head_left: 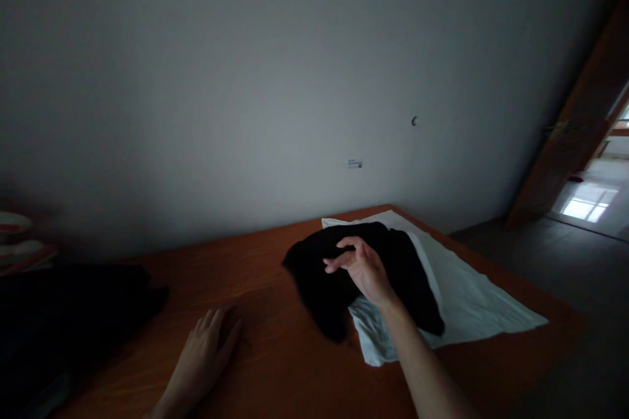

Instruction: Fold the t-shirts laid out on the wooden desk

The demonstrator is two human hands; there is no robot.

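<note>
A black cloth (407, 268) lies bunched over a white cloth (476, 301) on the right part of the brown wooden table (275, 360). My right hand (361, 265) is over the black cloth, its fingers apart and partly bent, holding nothing. A crumpled end of the white cloth shows beneath my right wrist. Flat on the bare wood, left of the black cloth, rests my left hand (206, 347), with its thumb spread from the fingers and nothing in it.
Dark cloth (73, 314) is heaped at the table's left end, with striped fabric (24, 252) behind it. A grey wall (246, 91) with a small label (354, 163) borders the table's far edge. A wooden door (565, 124) stands open at the right.
</note>
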